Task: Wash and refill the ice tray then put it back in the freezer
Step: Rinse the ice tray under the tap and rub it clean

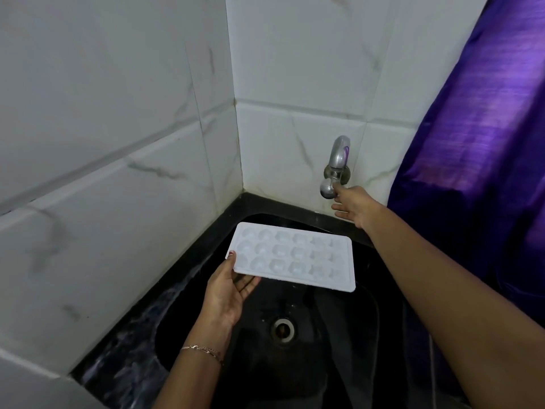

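Slippage threatens the ice tray (295, 256), pinched by one corner in the left grip (227, 287), if the released right grip (354, 206) opens the tap (339, 154) hard.

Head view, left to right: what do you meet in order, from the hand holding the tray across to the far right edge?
left hand → ice tray → right hand → curtain

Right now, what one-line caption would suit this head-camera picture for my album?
Left hand holds a white ice tray over the black sink while the right hand reaches for the wall tap.
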